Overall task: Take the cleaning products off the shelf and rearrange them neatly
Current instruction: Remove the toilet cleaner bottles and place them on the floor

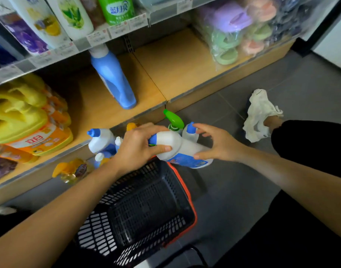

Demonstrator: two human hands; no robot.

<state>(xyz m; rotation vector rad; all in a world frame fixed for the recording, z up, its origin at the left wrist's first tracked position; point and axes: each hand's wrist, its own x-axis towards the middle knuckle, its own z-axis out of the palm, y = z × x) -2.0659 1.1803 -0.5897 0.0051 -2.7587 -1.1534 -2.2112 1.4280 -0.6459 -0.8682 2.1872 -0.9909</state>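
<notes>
Starting at the left, you have the bottom shelf [107,105], with bare wood in front of the tall blue bottle [113,78]; that space lies up and to the left of your hands. Your left hand [136,147] grips the neck end of the white cleaner bottle [181,149], fingers curled over it and thumb laid along its shoulder.

The bottle is at mid-frame, off the shelf, in the air over the far rim of the black basket [146,209] and just in front of the shelf's front edge. It lies nearly flat. Its long axis runs from your left hand down toward the lower right, with the blue cap pointing left into your grip and the base pointing lower right.

Your right hand [220,146] sits at the base end, fingers spread and arched above the body, thumb touching its lower side, not closed on it. The left hand carries the bottle and is nearer the shelf. I judge you must swing the base down, cap up, before setting it up-left.
</notes>
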